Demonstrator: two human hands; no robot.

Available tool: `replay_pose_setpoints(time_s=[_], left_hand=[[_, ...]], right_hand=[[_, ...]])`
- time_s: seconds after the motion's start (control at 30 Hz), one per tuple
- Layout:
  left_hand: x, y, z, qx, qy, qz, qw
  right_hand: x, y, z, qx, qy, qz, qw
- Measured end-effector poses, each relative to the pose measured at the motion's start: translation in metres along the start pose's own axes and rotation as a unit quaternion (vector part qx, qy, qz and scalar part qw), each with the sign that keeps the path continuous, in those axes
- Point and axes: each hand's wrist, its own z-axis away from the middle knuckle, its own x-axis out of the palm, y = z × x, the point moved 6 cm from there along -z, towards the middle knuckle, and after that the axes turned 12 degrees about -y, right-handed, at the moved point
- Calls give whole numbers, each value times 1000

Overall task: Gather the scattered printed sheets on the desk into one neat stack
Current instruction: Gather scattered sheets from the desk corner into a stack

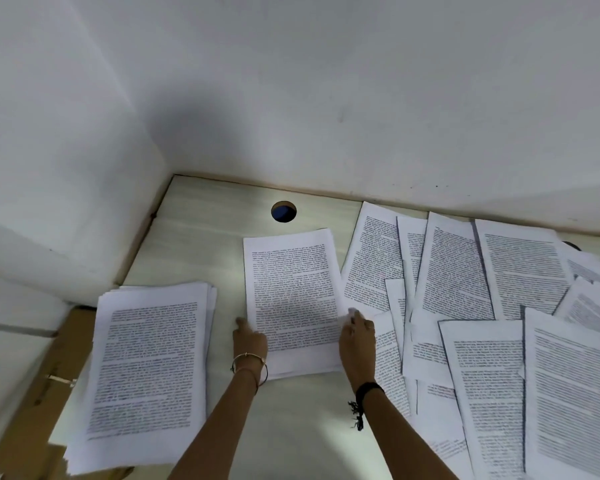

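The left hand (pixel 250 338), fingers out, pushes the left edge of the middle stack (pixel 291 292). The right hand (pixel 357 342) touches the right edge, but its grip is too blurry to tell. The stack looks tidy.

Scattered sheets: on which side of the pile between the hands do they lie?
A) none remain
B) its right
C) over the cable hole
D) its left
B: the scattered sheets overlap one another to the right of the middle pile; only a gathered stack lies on its left.
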Motion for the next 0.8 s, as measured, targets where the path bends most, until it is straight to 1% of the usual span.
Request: replay_pose_setpoints(time_s=[0.1,0.13,0.17,0.2,0.23,0.27,0.3,0.33,0.37,0.4,0.43,0.47,0.5,0.53,0.57,0.6,0.63,0.7,0.77,0.8], left_hand=[[2,-1,15,15,4,45,999],[3,-2,17,9,10,64,998],[4,-4,16,-1,11,87,996],[5,-5,17,-10,9,117,993],[9,-6,17,-15,5,156,988],[15,-7,20,-17,-5,201,979],[26,-8,23,-19,-32,253,967],[42,-8,29,-19,-83,304,949],[62,-5,39,-21,-150,343,927],[78,-4,48,-24,-206,361,909],[88,-4,53,-24,-230,377,897],[91,-4,52,-18,-223,397,890],[84,-6,43,1,-187,413,891],[70,-7,33,26,-131,414,900],[51,-10,20,45,-67,397,914],[33,-10,10,53,-24,367,928],[17,-11,3,41,-2,329,943],[0,-6,1,18,-7,246,969],[4,3,-1,35,-45,127,990],[12,9,1,53,-73,57,994]], right_hand=[[4,2,6,-24,-50,15,998],[2,5,9,-29,-47,-19,998],[-3,9,11,-23,-26,-93,995],[-8,17,13,-2,1,-186,982],[-12,25,15,26,33,-289,956],[-11,37,17,64,48,-391,917],[-4,46,16,94,42,-473,875],[4,54,13,106,31,-504,857],[6,58,13,108,23,-506,856],[6,61,13,109,22,-487,866],[1,66,13,112,24,-459,881],[-7,70,13,110,24,-416,903],[-17,74,10,103,14,-368,924],[-30,80,6,94,-6,-314,945],[-43,82,5,92,-31,-278,956],[-56,87,2,85,-50,-250,963],[-69,92,-1,79,-64,-231,968],[-91,97,0,84,-75,-218,969],[-100,101,-1,94,-64,-221,969],[-100,101,-1,101,-59,-220,968]])
